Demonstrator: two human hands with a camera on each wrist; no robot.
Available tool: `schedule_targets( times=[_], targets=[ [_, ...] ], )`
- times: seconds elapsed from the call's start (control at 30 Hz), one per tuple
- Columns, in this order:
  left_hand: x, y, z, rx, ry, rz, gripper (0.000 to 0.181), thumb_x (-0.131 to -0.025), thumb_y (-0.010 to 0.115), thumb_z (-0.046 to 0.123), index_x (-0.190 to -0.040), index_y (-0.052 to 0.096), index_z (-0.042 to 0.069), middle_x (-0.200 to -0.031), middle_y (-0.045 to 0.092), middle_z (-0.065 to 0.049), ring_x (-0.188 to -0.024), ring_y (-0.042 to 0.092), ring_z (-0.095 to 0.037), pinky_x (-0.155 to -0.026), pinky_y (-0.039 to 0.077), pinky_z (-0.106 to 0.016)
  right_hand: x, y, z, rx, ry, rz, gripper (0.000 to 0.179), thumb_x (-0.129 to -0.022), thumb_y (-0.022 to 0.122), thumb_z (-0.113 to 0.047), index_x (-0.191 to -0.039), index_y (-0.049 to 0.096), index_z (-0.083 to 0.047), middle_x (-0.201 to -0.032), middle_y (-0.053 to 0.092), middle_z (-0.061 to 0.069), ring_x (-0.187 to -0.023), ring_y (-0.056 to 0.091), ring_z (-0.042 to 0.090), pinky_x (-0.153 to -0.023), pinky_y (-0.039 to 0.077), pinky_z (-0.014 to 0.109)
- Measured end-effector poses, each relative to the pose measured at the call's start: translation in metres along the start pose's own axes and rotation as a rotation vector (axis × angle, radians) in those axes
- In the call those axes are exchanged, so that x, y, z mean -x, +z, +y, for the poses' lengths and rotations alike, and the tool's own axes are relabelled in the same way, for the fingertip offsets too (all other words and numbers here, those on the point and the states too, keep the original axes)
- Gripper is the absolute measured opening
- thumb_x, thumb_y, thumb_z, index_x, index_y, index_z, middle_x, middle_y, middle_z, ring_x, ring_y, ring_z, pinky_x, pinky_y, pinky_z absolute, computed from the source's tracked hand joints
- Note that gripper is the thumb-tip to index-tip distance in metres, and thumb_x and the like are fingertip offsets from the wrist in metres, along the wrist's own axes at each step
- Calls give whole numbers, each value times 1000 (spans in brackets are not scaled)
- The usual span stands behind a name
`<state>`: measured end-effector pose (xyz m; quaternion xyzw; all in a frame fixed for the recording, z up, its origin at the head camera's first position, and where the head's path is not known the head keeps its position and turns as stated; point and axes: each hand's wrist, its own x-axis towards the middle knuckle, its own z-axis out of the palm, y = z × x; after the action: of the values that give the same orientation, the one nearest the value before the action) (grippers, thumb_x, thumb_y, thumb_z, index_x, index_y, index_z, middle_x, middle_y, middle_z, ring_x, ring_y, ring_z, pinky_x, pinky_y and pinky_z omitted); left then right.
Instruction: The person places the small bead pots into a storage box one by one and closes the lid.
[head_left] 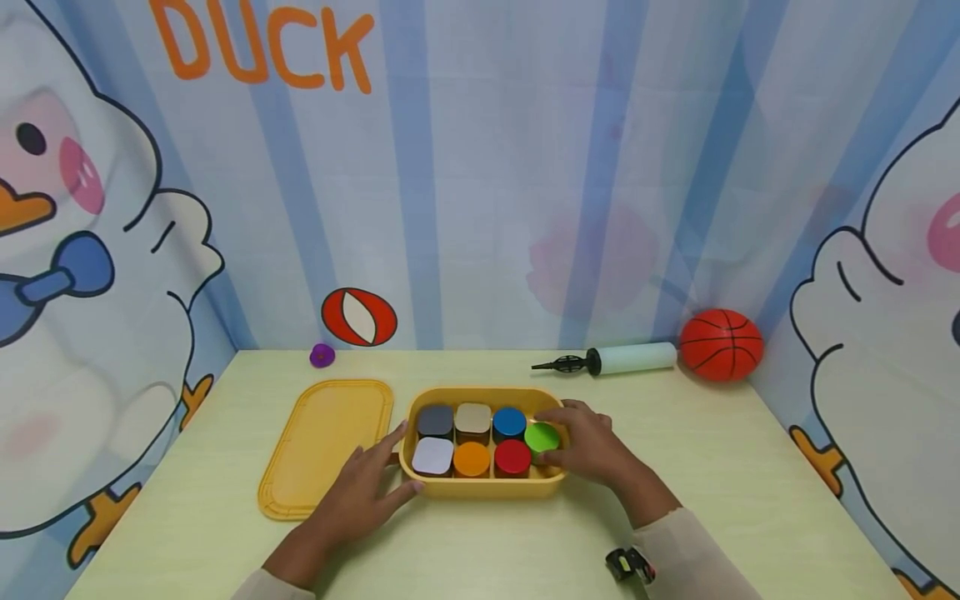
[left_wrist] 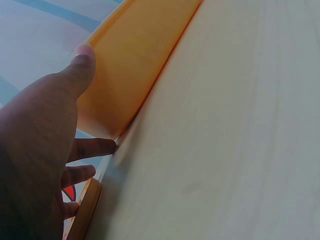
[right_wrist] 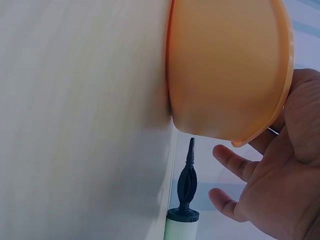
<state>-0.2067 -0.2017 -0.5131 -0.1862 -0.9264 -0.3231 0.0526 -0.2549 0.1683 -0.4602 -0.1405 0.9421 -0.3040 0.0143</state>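
A yellow plastic box (head_left: pixel 487 488) holds several small jars with coloured lids. Inside its right end, my right hand (head_left: pixel 592 442) pinches the green-lidded jar (head_left: pixel 542 436) between thumb and fingers. My left hand (head_left: pixel 360 496) spreads around the box's left end, thumb near the front corner and fingers reaching along the side. In the left wrist view that thumb (left_wrist: pixel 84 60) lies against the box wall (left_wrist: pixel 135 55). The right wrist view shows the box's outer side, which hides the jars. Beside the green lid sit a blue-lidded jar (head_left: pixel 509 422) and a red-lidded jar (head_left: pixel 513 457).
A flat yellow lid (head_left: pixel 315 450) lies left of the box, close to my left hand. Along the back are a small purple piece (head_left: pixel 322 356), a hand pump (head_left: pixel 633 358) and a red ball (head_left: pixel 722 345). A duck-print curtain (head_left: pixel 487 167) encloses the table.
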Motion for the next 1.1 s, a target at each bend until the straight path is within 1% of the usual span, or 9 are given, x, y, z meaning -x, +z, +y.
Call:
schedule_targets(
  times=[0.17, 0.27, 0.43, 0.57, 0.63, 0.73, 0.87, 1.03, 1.1],
  targets=[
    [-1, -1, 0, -3, 1, -3, 94, -102, 75, 52, -175, 28, 16, -175, 44, -8, -134, 72, -30, -129, 19, -81, -1, 0, 0, -16, -7, 6, 55, -88, 92, -15, -140, 75, -13, -152, 66, 18, -156, 44, 47, -119, 32, 71],
    [-3, -1, -1, -6, 4, -5, 94, -102, 74, 52, -175, 27, 17, -175, 44, -8, -135, 72, -30, -129, 19, -81, 2, -2, 1, -54, 4, 9, 55, -89, 92, -17, -141, 75, -14, -158, 59, 22, -155, 44, 50, -121, 30, 75],
    [-5, 1, -2, -13, 9, 8, 93, -102, 73, 56, -175, 28, 21, -172, 49, -7, -139, 69, -30, -128, 23, -79, 7, -6, 8, -132, -10, 39, 54, -93, 88, -23, -144, 72, -15, -166, 48, 26, -155, 43, 53, -125, 19, 85],
    [-2, 3, -1, -28, 19, 47, 92, -101, 74, 56, -173, 32, 18, -169, 53, -10, -148, 61, -35, -128, 27, -78, 11, -7, 16, -180, -55, 88, 52, -96, 85, -24, -146, 71, -14, -165, 50, 25, -155, 45, 51, -124, 32, 80],
    [1, 3, 0, -72, 15, 96, 91, -100, 75, 55, -172, 35, 16, -167, 55, -13, -151, 56, -39, -126, 29, -79, 13, -6, 20, -204, -84, 126, 51, -98, 83, -22, -146, 70, -12, -162, 55, 23, -154, 47, 49, -122, 40, 75],
    [5, -1, 2, -166, -6, 182, 88, -100, 75, 55, -170, 39, 15, -165, 55, -16, -154, 52, -42, -123, 29, -83, 19, -6, 27, -223, -105, 204, 49, -99, 81, -18, -146, 69, -8, -157, 63, 18, -153, 51, 46, -122, 43, 70],
    [10, -9, 8, -247, -102, 209, 84, -103, 67, 61, -168, 42, 15, -168, 50, -20, -157, 44, -47, -121, 21, -89, 31, -9, 34, -213, -68, 267, 47, -101, 80, -19, -144, 70, -5, -158, 63, 15, -154, 50, 44, -124, 39, 73],
    [18, -20, 14, -304, -333, 88, 92, -104, 50, 76, -171, 37, 15, -177, 31, -26, -163, 24, -58, -120, 5, -93, 56, -15, 41, -105, 17, 256, 52, -102, 78, -33, -146, 68, -8, -166, 54, 17, -157, 43, 47, -116, 28, 83],
    [20, -23, 15, -338, -392, 42, 95, -104, 44, 80, -172, 34, 16, -179, 23, -28, -164, 17, -61, -119, 1, -94, 66, -19, 43, -37, 45, 243, 58, -102, 78, -39, -149, 65, -8, -168, 50, 20, -157, 40, 50, -110, 27, 81]
  ],
)
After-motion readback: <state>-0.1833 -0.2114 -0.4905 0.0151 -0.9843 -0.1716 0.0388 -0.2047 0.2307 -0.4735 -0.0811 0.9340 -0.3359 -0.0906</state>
